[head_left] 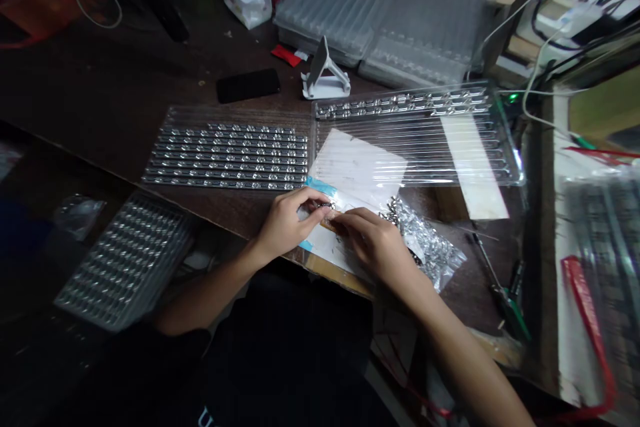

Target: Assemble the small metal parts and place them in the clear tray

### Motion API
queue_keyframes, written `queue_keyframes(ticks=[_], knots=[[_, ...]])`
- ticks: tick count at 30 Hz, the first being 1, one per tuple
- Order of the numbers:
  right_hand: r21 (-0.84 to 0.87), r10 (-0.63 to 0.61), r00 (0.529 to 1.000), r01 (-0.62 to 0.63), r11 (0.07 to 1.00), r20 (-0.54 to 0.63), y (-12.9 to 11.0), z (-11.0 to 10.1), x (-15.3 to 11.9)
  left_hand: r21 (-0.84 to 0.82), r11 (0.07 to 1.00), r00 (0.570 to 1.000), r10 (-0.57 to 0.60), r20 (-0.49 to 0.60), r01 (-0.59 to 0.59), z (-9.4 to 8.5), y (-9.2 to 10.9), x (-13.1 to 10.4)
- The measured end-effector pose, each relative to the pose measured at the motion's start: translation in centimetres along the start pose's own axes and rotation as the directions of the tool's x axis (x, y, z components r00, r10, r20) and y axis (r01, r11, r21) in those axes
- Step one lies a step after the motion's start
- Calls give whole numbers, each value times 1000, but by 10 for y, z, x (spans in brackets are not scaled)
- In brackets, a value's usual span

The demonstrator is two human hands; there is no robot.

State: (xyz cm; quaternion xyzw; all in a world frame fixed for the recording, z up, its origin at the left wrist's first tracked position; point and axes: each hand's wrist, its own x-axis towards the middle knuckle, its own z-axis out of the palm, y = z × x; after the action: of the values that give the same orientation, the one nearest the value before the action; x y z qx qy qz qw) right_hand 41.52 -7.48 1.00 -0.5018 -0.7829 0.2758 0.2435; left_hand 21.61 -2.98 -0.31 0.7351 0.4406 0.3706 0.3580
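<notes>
My left hand [290, 217] pinches a small shiny metal piece [327, 205] between thumb and forefinger, over white paper at the table's front edge. My right hand [373, 237] meets it there, its fingers bent together; whatever they hold is hidden. Beside my right hand lies a clear plastic bag [437, 247] of small silvery metal parts, some spilling from its mouth. Beyond my hands is a white sheet [360, 160]. A clear tray [230, 153] with several rows of metal pieces stands at left, and another ribbed tray [415, 137] at right holds pieces along its far side.
A phone [249, 85] and a white folding stand [325, 77] are behind the trays. Stacked clear trays [340, 3] fill the back. A white strip [473, 163] crosses the right tray. Green-handled pliers [513, 313] lie at right. A filled tray stack [120, 260] sits lower left.
</notes>
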Motion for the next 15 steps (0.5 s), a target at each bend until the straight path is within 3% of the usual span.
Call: queue_keyframes(ticks=[7, 15], knots=[[-398, -26, 997, 50, 916, 66, -4, 9, -5, 21, 1000, 1000, 14, 4, -14, 0, 1, 0], [-398, -1, 995, 41, 917, 101, -7, 8, -2, 54, 998, 1000, 16, 22, -17, 1, 0, 0]])
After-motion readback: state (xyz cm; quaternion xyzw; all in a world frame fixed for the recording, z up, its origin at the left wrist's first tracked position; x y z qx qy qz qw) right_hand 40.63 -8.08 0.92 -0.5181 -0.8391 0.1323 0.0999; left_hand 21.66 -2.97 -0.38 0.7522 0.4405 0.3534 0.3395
